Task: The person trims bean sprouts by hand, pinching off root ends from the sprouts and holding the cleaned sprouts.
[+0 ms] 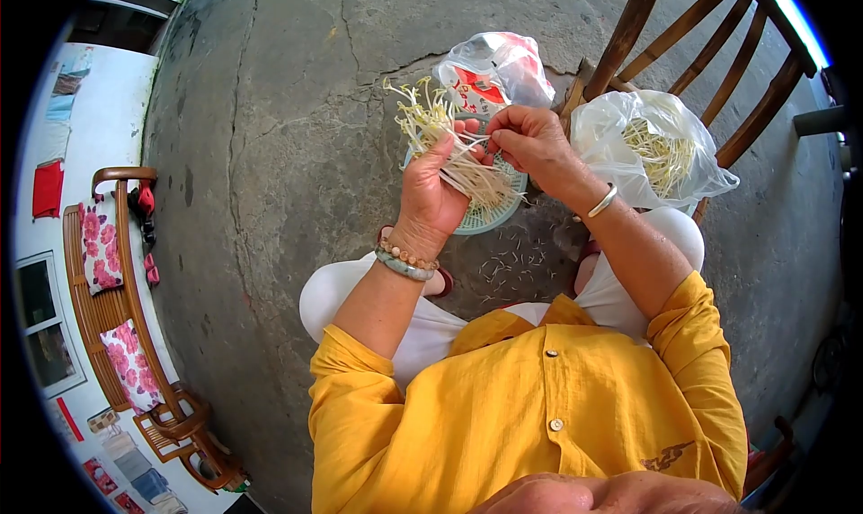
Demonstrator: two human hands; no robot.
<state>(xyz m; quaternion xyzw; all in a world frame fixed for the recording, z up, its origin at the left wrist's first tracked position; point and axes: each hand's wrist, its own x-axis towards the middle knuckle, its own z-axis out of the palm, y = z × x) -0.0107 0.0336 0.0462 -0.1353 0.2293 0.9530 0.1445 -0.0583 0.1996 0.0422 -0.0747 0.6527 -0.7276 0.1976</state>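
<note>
the left hand (430, 195) holds a thick bunch of sprouts (427, 128), its thumb laid across the stems and its fingers curled around behind. the right hand (539, 150) is just beside it, thumb and forefinger brought narrow in a pinch at a thin stem by the left fingertips; the other fingers are bent. the sprouts are above the green basket (493, 222), yellowish heads towards the far left and pale stems hanging to the near right. i cannot tell how many of them touch the basket.

the basket is on the floor (297, 137), between the person's feet and a red-and-white bag (526, 65) on its far side. to the right, an open clear bag (602, 137) holds more sprouts; it is close against the slatted back of a wooden chair (773, 114) and hides most of the seat.

the floor is grey and rough, with dark patches and a long crack (235, 155) running near to far on the left. thin pale scraps (517, 262) are scattered on it, near the basket and between the feet.

well to the left, a wooden bench (130, 262) stands along a white wall (117, 83), with two flowered cushions (132, 366) on it. a window (45, 321) is behind the bench, and a red cloth (48, 189) hangs farther along the wall.
</note>
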